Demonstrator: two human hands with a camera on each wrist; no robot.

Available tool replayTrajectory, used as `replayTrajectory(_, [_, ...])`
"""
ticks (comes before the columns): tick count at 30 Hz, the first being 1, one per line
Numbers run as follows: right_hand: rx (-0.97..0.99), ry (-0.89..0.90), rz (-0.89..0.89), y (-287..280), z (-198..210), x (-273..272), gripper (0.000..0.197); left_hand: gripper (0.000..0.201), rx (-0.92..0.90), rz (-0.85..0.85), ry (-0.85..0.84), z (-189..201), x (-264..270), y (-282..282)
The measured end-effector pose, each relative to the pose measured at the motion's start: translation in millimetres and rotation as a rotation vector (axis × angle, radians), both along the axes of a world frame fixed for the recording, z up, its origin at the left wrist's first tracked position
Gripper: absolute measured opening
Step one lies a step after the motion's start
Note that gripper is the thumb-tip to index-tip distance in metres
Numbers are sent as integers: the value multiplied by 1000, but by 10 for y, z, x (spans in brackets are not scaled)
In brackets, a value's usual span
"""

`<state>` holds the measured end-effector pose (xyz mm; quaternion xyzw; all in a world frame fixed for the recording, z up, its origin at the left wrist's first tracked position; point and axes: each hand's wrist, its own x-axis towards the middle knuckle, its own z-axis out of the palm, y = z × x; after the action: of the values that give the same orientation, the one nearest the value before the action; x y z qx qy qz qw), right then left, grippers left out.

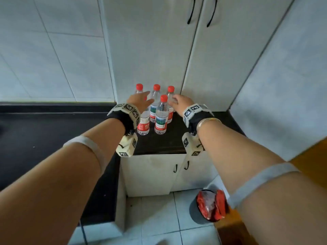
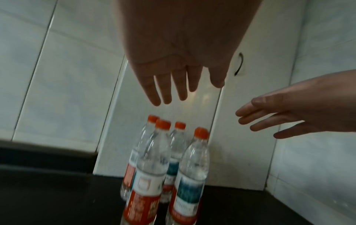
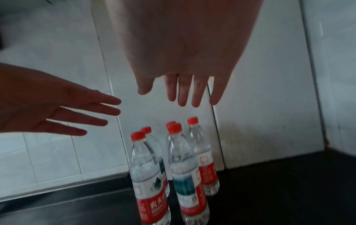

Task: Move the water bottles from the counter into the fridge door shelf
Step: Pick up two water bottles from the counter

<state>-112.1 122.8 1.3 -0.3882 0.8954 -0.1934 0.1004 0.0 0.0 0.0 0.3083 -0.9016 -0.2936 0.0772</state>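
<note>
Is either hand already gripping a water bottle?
No. In the wrist views the left hand and right hand hover open above the water bottles.

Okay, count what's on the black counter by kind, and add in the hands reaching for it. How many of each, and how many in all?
Clear plastic water bottles with red caps, upright on the black counter: 5
Bare hands, the left hand and the right hand, holding nothing: 2
Total: 7
</note>
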Motion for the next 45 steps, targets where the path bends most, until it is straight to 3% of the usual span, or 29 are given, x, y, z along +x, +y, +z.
replayTrajectory(6, [-40,-111,-60,-280,-571,-313,51,56,73,90,-6,-471,-251,-235])
replayTrajectory(11, [-117,-251,-113,-523,-995,-536,68,81,44,168,58,-871,-453,-557])
replayTrajectory(15, [-166,-319,-138,-633,-1225,-641,71,95,155,233,104,-1077,-575,-676])
replayTrajectory(19, [-148,-346,-154,-711,-1332,-711,73,93,243,306,127,-1214,-678,-729])
replayTrajectory(23, [-145,-327,-146,-756,-1371,-745,81,86,283,331,139,-1285,-732,-733])
replayTrajectory(32, [-129,-248,-147,-742,-1253,-687,77,84,262,310,123,-1205,-712,-753])
replayTrajectory(38, [-204,-253,-247,-526,-1039,-540,76,89,252,188,106,-994,-652,-596])
replayTrajectory(45, [-245,-229,-433,165,-735,-286,72,95,213,-51,119,-693,-586,-169])
